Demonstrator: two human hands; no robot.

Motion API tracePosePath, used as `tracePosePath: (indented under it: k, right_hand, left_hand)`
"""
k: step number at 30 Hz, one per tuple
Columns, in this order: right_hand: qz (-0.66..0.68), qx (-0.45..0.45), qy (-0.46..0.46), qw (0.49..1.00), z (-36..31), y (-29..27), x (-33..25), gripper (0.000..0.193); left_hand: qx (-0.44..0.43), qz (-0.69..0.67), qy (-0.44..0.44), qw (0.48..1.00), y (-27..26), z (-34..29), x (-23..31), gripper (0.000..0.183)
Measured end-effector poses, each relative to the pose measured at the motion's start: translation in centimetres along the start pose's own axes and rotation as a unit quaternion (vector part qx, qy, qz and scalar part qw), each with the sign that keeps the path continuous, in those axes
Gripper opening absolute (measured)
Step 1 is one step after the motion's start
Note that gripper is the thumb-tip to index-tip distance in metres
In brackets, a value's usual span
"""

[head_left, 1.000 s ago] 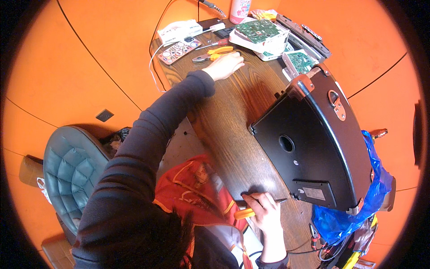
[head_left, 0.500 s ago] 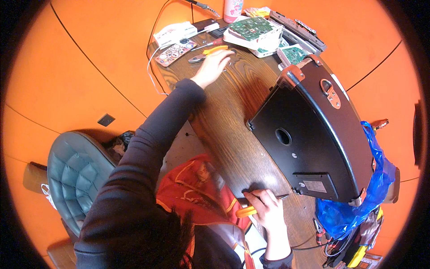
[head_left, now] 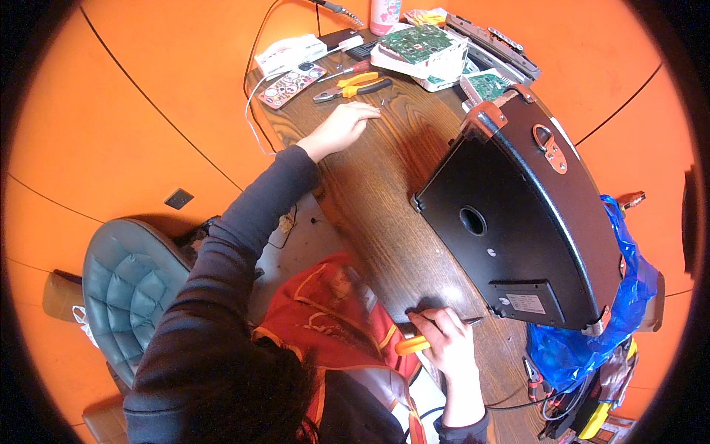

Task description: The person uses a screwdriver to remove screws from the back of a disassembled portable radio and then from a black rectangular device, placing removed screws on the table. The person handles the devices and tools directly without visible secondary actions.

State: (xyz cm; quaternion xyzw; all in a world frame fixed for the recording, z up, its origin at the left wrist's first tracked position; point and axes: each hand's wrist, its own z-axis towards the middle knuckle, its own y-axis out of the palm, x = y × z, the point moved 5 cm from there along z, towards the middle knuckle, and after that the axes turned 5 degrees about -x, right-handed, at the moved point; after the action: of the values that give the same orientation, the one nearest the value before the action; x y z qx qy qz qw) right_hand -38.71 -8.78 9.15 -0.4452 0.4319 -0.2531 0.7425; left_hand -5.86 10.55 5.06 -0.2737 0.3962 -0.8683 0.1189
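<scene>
My left hand [head_left: 342,132] rests over the far part of the wooden table, fingers stretched out and fairly close together. Beside its fingertips lies a small thin metal piece [head_left: 382,103]. Just beyond are pliers [head_left: 349,88] with yellow and black handles. Near the table's front edge, my right hand [head_left: 448,342] is closed around a yellow-handled tool [head_left: 412,345]. A thin metal tip sticks out past the fingers; the rest is hidden. To the right of both hands lies a black speaker cabinet [head_left: 510,229] with brown leather corners, a round hole and a label plate.
Opened white casings with green circuit boards [head_left: 418,46] stand at the back, beside a pink bottle [head_left: 384,16]. A sticker-covered phone [head_left: 292,85] lies at the far left. A blue plastic bag [head_left: 584,355] and tools crowd the right. A green chair [head_left: 133,288] stands left.
My left hand has drawn back from the pliers toward me, uncovering them. The right hand keeps its hold on the yellow-handled tool; the whole view has shifted slightly.
</scene>
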Motion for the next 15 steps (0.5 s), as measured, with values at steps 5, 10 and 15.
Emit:
tracePosePath:
  k: [5, 10, 15]
  right_hand:
    - [-0.001, -0.031, 0.003, 1.0, 0.0, 0.0, -0.1, 0.034]
    - [-0.008, -0.017, 0.008, 1.0, -0.1, -0.1, -0.1, 0.032]
    - [0.002, -0.041, 0.007, 0.999, -0.1, 0.2, 0.0, 0.036]
  left_hand:
    - [-0.006, 0.016, -0.003, 1.0, 0.1, 0.4, -0.7, 0.029]
    - [-0.007, 0.07, -0.003, 0.998, 0.0, 0.5, 0.5, 0.027]
    - [-0.059, 0.117, 0.023, 0.991, 0.4, 0.5, 2.4, 0.03]
